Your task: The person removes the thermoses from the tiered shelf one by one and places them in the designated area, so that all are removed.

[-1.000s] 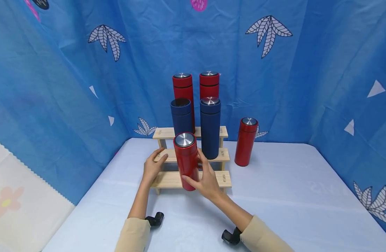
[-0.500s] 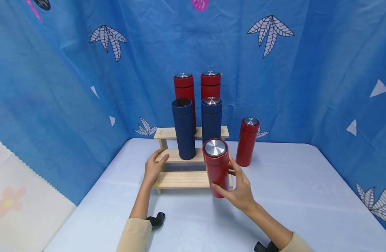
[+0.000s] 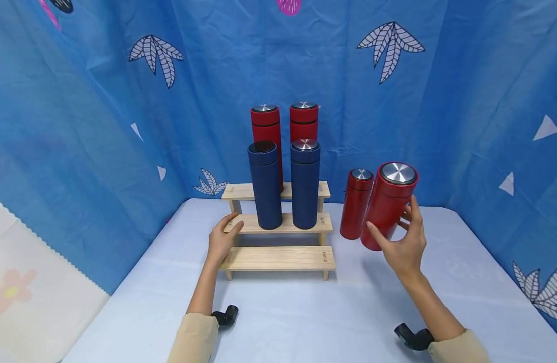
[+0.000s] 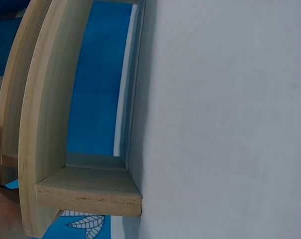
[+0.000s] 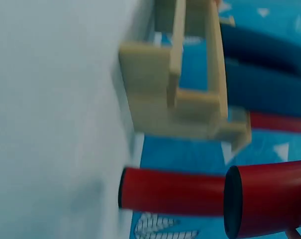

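My right hand point(image 3: 405, 247) grips a red thermos flask point(image 3: 387, 206) with a silver lid, tilted and held above the table on the right. Just left of it, a second red flask point(image 3: 356, 204) stands on the table; the held one overlaps its edge in the head view. My left hand point(image 3: 221, 239) rests at the left end of a three-step wooden rack point(image 3: 278, 258), thumb and fingers at the middle step. That step bears two blue flasks, one with a black lid point(image 3: 266, 186) and one with a silver lid point(image 3: 305, 186). In the right wrist view the held flask's dark base point(image 5: 233, 201) shows.
Two red flasks, a left one point(image 3: 266, 121) and a right one point(image 3: 303, 121), stand on the rack's top step, partly hidden by the blue ones. A white cloth covers the table point(image 3: 278, 317). Blue patterned curtains point(image 3: 278, 60) hang behind and at the sides.
My right hand has carried the red flask from in front of the rack's lowest step rightward to beside the standing red flask. My left hand has stayed at the rack.
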`<move>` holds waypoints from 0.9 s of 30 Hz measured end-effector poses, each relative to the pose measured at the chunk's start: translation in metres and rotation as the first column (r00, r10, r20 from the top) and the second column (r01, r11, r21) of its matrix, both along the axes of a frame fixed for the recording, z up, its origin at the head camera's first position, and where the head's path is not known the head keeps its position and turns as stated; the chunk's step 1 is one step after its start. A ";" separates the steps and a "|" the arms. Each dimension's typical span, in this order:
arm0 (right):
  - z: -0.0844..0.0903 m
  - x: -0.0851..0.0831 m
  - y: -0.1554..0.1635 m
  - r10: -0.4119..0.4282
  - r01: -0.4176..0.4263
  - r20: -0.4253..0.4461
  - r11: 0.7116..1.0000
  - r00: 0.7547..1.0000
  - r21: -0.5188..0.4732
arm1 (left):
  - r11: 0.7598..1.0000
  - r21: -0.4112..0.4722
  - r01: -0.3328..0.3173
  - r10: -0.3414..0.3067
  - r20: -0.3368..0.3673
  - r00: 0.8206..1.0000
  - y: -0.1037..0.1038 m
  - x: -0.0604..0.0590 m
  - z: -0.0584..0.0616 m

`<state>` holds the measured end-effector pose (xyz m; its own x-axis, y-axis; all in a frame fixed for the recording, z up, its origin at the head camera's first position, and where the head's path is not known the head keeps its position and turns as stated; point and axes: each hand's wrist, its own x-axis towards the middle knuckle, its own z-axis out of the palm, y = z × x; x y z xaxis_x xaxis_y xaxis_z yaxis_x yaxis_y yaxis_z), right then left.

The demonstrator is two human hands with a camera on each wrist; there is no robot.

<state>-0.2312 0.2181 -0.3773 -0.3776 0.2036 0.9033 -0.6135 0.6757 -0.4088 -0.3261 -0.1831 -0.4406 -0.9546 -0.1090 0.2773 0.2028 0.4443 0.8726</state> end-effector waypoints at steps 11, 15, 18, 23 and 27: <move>-0.020 -0.057 0.052 -0.140 0.152 0.097 0.978 0.985 -0.143 | 1.000 0.015 0.015 -0.015 0.002 1.000 0.003 0.000 0.001; -0.034 -0.070 0.061 -0.155 0.178 0.148 0.971 0.977 -0.160 | 1.000 0.006 0.006 -0.006 0.000 1.000 0.003 0.000 0.001; -0.048 -0.080 0.065 -0.169 0.201 0.184 0.964 0.968 -0.174 | 1.000 0.008 0.009 -0.009 0.002 1.000 0.003 0.001 0.001; -0.067 -0.092 0.066 -0.179 0.227 0.255 0.958 0.950 -0.174 | 1.000 0.013 0.008 -0.008 0.005 1.000 0.001 0.001 0.000; -0.075 -0.097 0.063 -0.180 0.236 0.293 0.957 0.939 -0.168 | 1.000 0.011 0.003 -0.003 0.005 1.000 0.000 0.001 0.000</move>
